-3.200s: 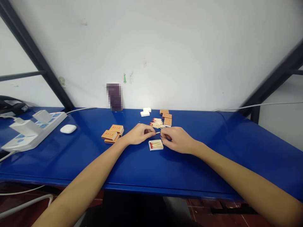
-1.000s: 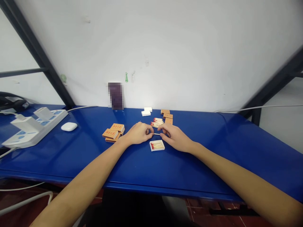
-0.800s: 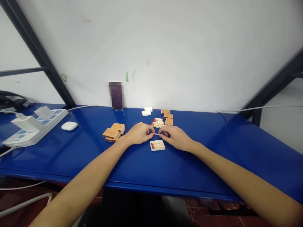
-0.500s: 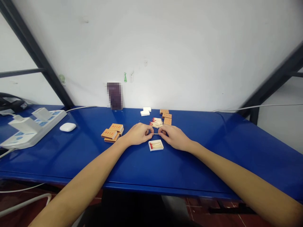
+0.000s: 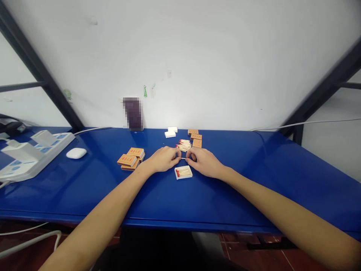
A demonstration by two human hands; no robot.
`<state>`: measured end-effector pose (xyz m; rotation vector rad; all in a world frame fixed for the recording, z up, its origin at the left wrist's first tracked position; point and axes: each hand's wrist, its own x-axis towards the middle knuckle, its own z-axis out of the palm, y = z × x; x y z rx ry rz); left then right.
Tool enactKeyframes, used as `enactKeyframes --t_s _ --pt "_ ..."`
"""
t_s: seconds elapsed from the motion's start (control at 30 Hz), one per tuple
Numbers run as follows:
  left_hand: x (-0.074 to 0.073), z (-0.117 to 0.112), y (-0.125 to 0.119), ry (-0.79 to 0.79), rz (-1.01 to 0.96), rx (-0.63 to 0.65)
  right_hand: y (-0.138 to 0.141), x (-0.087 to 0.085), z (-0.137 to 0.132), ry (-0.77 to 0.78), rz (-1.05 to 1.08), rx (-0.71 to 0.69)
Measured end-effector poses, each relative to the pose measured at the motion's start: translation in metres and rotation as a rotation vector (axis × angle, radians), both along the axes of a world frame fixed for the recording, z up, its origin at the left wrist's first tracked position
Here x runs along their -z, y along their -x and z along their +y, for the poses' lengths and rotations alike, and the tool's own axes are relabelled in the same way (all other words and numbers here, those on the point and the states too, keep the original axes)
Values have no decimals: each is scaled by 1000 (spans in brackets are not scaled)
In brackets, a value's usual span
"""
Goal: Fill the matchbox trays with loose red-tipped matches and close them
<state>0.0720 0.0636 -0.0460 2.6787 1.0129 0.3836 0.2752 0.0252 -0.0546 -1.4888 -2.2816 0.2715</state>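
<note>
Between my two hands a matchstick (image 5: pixel 183 158) is held level, just above the far side of an open matchbox tray. My left hand (image 5: pixel 166 158) pinches its left end, and my right hand (image 5: pixel 205 162) pinches the right end; both its tips are hidden by fingers. The white tray (image 5: pixel 183 177) lies on the table below the hands with several red-headed matches (image 5: pixel 184 172) in it. Beyond my fingers is a loose pile of matches (image 5: pixel 184 145). Orange matchbox sleeves (image 5: pixel 197 143) lie right behind that pile.
Several orange matchboxes (image 5: pixel 132 159) are stacked left of my left hand. Two white trays (image 5: pixel 170 134) lie near the wall. Farther left are a white case (image 5: pixel 76 153) and a power strip (image 5: pixel 39 160) with plugs. A pixelated dark rectangle (image 5: pixel 134 114) stands against the wall.
The whole view has shifted slightly, so things sit a little farther left. Both hands keep their pinch on the matchstick, which is slightly lower towards the tray.
</note>
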Motion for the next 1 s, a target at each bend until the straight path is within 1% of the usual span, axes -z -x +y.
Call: enactKeyframes --t_s 0.2,0.47,0.77,1.0 --pt "1 -2 -2 -84 87 -17 -3 2 2 6 -22 -32" --pt "-1 -5 -2 -51 29 -4 -3 3 2 -17 -67 -77" --pt "2 -3 -4 -111 147 -23 -5 4 2 -24 -31 -82" --pt "4 -5 -2 -124 123 -7 -5 2 0 -37 -24 -111"
